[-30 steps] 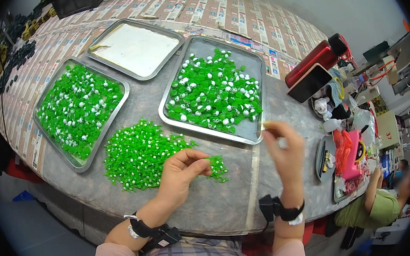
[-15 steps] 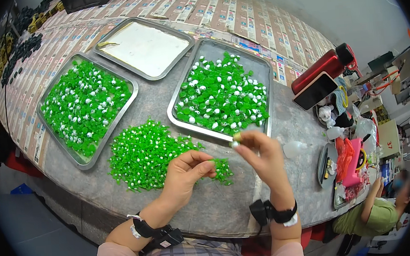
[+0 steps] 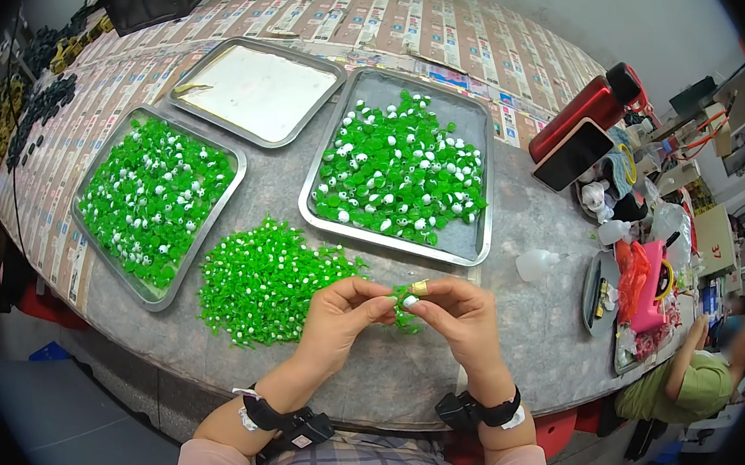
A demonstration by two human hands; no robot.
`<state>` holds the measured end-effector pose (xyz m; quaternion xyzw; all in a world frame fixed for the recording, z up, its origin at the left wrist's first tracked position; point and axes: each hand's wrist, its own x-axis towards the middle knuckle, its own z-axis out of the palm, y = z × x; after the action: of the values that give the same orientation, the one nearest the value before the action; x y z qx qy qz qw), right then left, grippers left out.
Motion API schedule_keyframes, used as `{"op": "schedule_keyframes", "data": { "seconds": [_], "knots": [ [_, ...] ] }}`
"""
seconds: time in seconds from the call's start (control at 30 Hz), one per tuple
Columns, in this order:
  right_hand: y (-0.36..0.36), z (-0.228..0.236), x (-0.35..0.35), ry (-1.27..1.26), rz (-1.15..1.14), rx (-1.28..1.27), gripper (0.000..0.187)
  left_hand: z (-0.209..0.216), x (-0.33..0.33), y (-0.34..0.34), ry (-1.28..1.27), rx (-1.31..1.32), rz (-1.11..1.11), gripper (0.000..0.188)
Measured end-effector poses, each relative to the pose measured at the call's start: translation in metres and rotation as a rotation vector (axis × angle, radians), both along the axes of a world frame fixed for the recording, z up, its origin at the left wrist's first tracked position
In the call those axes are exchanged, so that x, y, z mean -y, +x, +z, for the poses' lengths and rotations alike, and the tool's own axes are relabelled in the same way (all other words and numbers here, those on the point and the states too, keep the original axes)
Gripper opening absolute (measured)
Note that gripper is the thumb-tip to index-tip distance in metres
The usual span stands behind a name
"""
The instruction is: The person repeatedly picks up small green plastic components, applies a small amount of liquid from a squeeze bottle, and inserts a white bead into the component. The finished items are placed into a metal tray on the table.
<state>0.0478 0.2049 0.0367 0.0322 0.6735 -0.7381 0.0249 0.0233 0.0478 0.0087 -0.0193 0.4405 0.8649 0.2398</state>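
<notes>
In the head view, both bare hands meet above the near middle of the grey surface (image 3: 386,382). The left hand (image 3: 332,325) has thumb and index finger pressed together, pinching the left side of a small green piece (image 3: 402,299). The right hand (image 3: 464,313) pinches the same piece from the right with thumb and index finger; a yellowish wrap (image 3: 419,288) circles one of its fingers. A white spot shows at the right thumb's tip, but whether it belongs to the piece cannot be told.

Just left of the hands and slightly farther off, a loose pile (image 3: 266,282) of green pieces with white dots lies directly on the surface. Beyond it to the left is a metal tray (image 3: 159,302) holding green and white pieces; to the right, a larger tray (image 3: 460,118) holds more of them. Between these two, on the far side, a third tray (image 3: 280,141) carries a white sheet (image 3: 263,91).

To the right are a red bottle (image 3: 579,112), a dark-screened phone (image 3: 571,155) against it and, nearer, a small translucent bottle (image 3: 535,264).
</notes>
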Motion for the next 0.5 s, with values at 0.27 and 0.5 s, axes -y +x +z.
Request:
{"op": "schedule_keyframes", "data": {
  "seconds": [0.27, 0.5],
  "knots": [
    [0.0008, 0.0023, 0.0021, 0.049, -0.003, 0.002, 0.014, -0.0002, -0.0016, 0.0046, -0.199, -0.237, 0.039, 0.009],
    [0.0016, 0.0032, -0.0016, -0.002, -0.020, -0.007, 0.016, 0.0048, -0.0022, 0.0026, -0.181, -0.198, 0.037, 0.006]
  ]
}}
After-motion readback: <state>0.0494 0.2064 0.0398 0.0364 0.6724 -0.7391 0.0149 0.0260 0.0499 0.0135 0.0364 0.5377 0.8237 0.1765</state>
